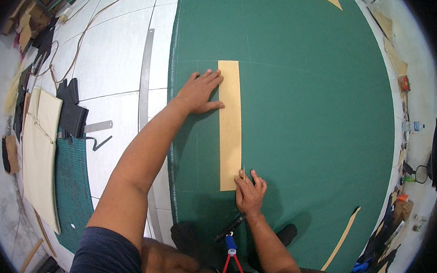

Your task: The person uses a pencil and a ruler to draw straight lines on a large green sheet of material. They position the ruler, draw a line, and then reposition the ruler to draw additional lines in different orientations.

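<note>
Your left hand (199, 91) presses flat, fingers spread, on the far end of the tan strip (229, 124) lying on the green fabric (305, 117). Your right hand (249, 191) pinches a thin marking tool (244, 172) at the strip's near right edge. The near end is unpressed and could shift, bending the line.

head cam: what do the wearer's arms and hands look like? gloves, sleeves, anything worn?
Both hands are bare: no gloves on the left hand or the right hand. Forearms are uncovered, with no watch or wristband visible. A dark navy short sleeve covers the left upper arm.

matt green cloth (305, 117) under a smooth tan card strip (230, 122), beside glossy white floor tiles (113, 55).
</note>
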`<state>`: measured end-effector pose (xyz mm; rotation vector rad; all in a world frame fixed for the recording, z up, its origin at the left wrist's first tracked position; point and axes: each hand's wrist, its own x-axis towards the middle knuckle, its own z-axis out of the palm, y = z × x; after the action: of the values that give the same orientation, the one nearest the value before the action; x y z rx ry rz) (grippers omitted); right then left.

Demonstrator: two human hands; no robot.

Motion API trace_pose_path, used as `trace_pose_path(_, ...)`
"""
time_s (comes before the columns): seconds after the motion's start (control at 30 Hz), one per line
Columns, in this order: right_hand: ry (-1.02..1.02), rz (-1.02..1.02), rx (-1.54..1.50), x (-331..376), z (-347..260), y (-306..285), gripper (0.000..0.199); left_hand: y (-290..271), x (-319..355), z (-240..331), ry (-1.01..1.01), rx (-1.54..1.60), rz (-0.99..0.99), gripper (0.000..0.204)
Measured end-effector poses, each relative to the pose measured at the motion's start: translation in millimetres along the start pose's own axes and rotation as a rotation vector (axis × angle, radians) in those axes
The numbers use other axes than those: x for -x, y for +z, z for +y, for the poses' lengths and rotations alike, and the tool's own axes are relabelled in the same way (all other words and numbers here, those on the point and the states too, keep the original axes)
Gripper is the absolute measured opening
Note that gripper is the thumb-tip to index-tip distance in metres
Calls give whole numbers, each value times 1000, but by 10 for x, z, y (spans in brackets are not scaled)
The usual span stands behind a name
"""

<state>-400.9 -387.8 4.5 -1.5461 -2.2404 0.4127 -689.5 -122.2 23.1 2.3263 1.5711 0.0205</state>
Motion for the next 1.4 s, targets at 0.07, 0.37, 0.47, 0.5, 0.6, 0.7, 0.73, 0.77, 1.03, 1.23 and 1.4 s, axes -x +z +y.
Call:
trace_pose_path(0.07, 12, -9, -6, 18, 8, -6, 26, 15, -8, 11, 5, -5, -1, 94)
trace_pose_path(0.37, 46, -68, 16, 63, 36, 34, 37, 133, -44, -65, 33, -41, 72, 96)
trace_pose_path(0.47, 41, -54, 20, 12, 19, 43, 35, 144, -73, -90, 27, -113, 69, 100)
trace_pose_path(0.5, 46, -50, 11, 20, 24, 36, 32, 140, -66, -58, 30, -103, 59, 104)
trace_pose_path(0.6, 40, -29, -4, 13, 17, 26, 27, 120, -37, -51, 31, -98, 49, 112)
trace_pose_path(0.7, 15, -7, 16, 5, 16, 41, 25, 114, -24, -54, 26, -107, 56, 118)
trace_pose_path(0.73, 8, 6, 19, 2, 18, 44, 25, 114, -28, -47, 22, -105, 56, 119)
trace_pose_path(0.77, -1, 18, 19, -6, 14, 50, 24, 114, -27, -54, 15, -104, 56, 119)
trace_pose_path(1.03, -13, 33, 32, 3, 42, 58, 27, 121, -69, -70, 15, -101, 36, 120)
trace_pose_path(1.23, -3, 10, 31, 14, 33, 57, 29, 104, -43, -69, 15, -103, 30, 119)
trace_pose_path(1.4, 23, -39, 64, 20, 43, 77, 29, 20, -28, -26, 26, -71, 27, 118)
